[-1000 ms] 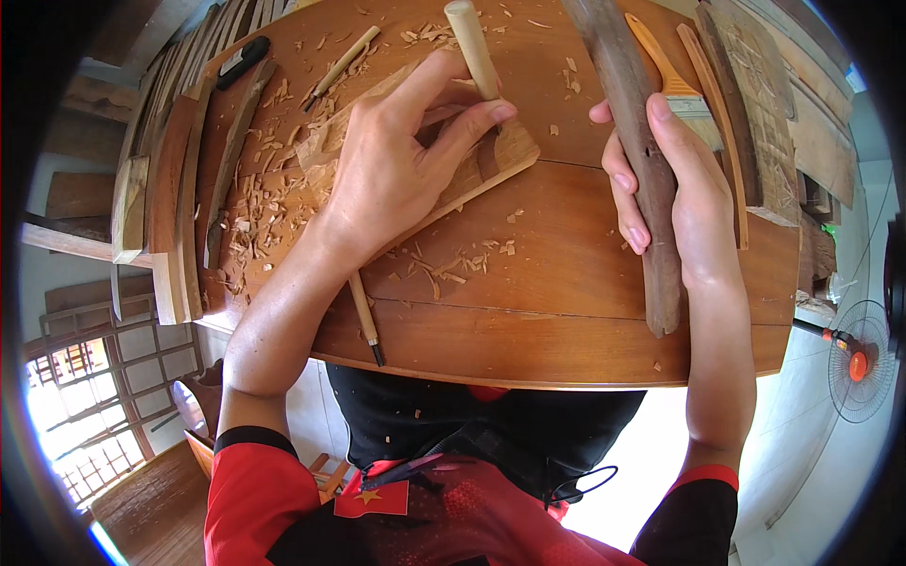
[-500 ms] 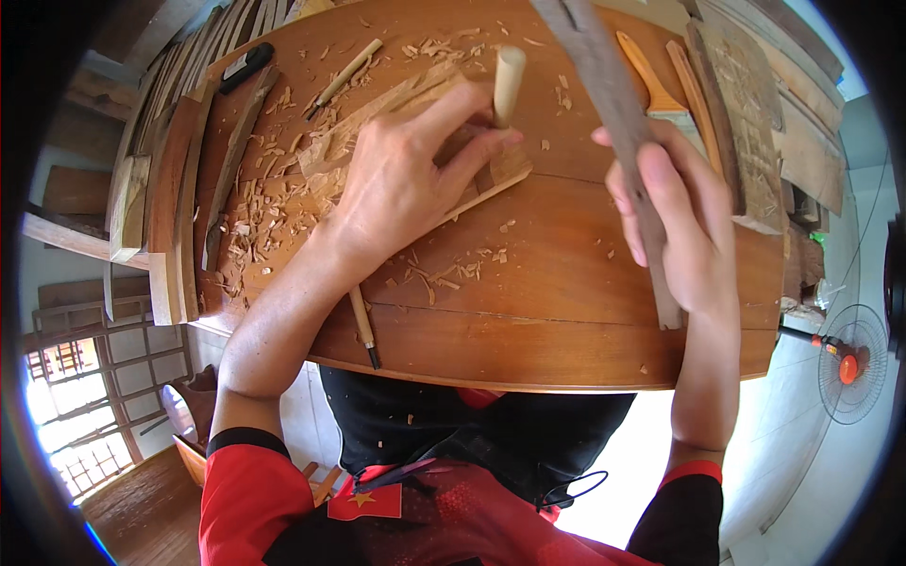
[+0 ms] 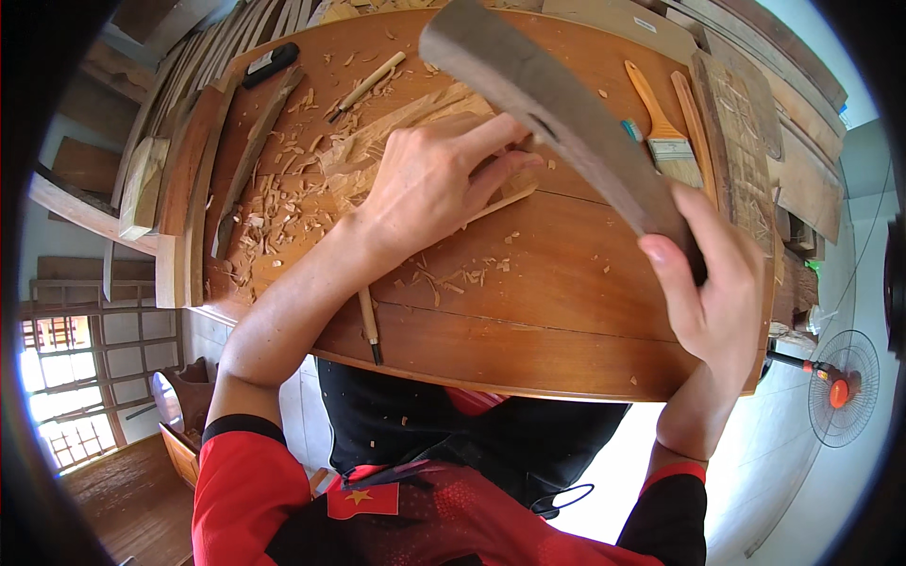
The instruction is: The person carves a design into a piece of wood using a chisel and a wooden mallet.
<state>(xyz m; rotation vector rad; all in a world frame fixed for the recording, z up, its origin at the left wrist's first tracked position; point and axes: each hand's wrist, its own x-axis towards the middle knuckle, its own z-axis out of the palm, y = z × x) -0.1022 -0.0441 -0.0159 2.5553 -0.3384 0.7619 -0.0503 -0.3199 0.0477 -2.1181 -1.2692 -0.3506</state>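
My left hand rests over a pale carved board, fingers closed around an upright carving chisel. The chisel's handle is mostly covered by the bar passing in front of it. A heavy grey-brown wooden bar is gripped at its lower end by my right hand. It slants up to the left, its broad end above and beyond my left fingers. One loose chisel with a wooden handle lies beyond the board. Another chisel lies by the near edge, below my left forearm.
Wood shavings scatter over the brown wooden table. A flat paintbrush and wood pieces lie at the right. Planks line the left side, near a black object. A fan stands at the far right.
My right hand has moved right and down, and the bar has swung leftward, now covering the chisel handle that showed before. My left hand stays at the board.
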